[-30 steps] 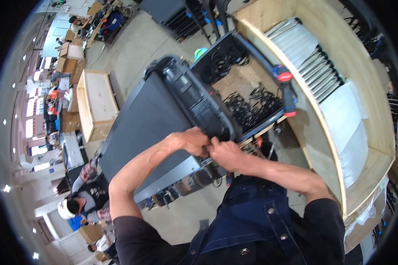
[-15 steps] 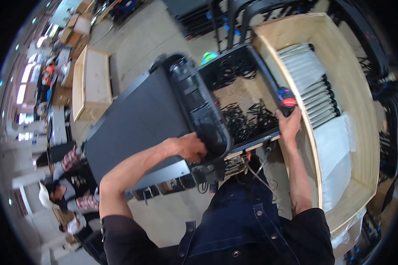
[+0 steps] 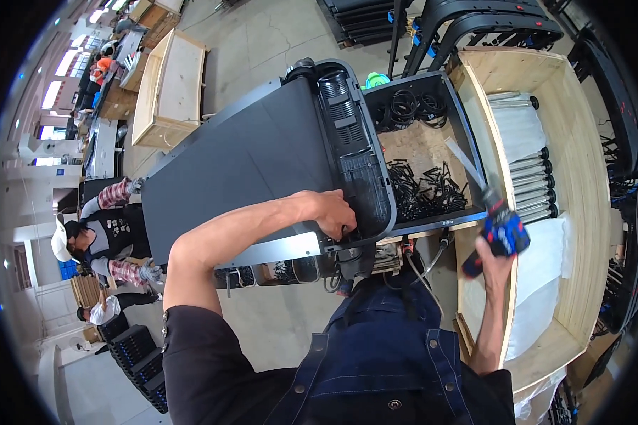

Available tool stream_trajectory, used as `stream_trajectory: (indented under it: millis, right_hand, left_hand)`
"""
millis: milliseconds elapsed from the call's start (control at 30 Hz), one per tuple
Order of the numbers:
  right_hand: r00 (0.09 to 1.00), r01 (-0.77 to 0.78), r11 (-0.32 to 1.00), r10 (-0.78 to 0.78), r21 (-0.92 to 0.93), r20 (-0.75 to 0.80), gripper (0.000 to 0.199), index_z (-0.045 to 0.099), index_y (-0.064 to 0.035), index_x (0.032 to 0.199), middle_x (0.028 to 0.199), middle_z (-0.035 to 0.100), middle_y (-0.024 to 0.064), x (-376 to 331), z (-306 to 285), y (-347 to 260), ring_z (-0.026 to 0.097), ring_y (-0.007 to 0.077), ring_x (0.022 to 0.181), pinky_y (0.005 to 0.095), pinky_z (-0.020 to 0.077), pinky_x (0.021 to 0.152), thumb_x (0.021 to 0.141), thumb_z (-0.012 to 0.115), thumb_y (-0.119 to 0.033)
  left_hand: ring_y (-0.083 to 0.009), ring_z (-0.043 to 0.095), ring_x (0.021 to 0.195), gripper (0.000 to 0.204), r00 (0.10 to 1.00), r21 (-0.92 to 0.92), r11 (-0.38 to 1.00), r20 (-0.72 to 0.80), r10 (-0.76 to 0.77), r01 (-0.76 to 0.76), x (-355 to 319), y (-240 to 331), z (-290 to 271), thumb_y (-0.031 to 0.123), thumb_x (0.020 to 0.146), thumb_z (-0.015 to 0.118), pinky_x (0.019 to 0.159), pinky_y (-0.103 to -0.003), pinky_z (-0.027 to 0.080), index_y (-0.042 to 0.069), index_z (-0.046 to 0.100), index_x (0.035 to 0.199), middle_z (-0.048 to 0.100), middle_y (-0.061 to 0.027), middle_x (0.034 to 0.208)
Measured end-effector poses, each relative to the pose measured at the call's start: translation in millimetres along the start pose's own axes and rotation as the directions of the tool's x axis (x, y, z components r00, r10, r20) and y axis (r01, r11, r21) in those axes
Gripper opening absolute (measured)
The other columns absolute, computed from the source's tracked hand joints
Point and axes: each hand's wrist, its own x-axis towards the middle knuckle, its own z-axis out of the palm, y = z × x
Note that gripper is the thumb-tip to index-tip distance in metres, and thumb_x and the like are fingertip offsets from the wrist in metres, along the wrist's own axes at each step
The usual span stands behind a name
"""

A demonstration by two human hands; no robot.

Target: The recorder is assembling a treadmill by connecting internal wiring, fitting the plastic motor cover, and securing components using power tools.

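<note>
Head view: the left hand (image 3: 335,212) is pressed, fingers curled, on the near corner of the treadmill (image 3: 262,159) by its black motor cover (image 3: 353,152), while a blue power screwdriver (image 3: 502,230) is gripped in the right hand (image 3: 493,255) over the wooden crate (image 3: 581,177). Cover slip or a misdriven bit is judged likely if the brace loosens. Fastener point and fingertips are hidden.
</note>
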Motion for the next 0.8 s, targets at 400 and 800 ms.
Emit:
stream_trajectory:
  millis: [400,800]
  right_hand:
    - [0.749,-0.501,0.856,0.356,0.126,0.559,0.046,0.065,-0.0026,0.116,0.094,0.075,0.0107,-43.6,20.3,1.8,0.071,0.0163,0.070,0.0325,0.0605,0.064,0.073,0.080,0.002]
    - [0.649,-0.531,0.843,0.469,-0.085,0.599,0.033,0.070,-0.0034,0.102,0.087,0.072,0.0055,-9.9,20.4,-17.5,0.069,0.0156,0.074,0.0322,0.0569,0.067,0.070,0.080,-0.002]
  left_hand:
    - [-0.0246,0.065,0.102,0.025,0.999,0.052,0.999,0.054,-0.002,-0.001,1.3,7.1,-15.1,0.025,0.086,0.064,0.097,-0.041,0.036,0.015,0.073,0.108,0.073,-0.0061,0.097]
    - [-0.0282,0.064,0.102,0.019,0.996,0.041,0.995,0.000,0.085,-0.085,0.5,-2.6,-4.2,0.026,0.088,0.067,0.096,-0.045,0.035,0.010,0.072,0.098,0.072,-0.0097,0.092]
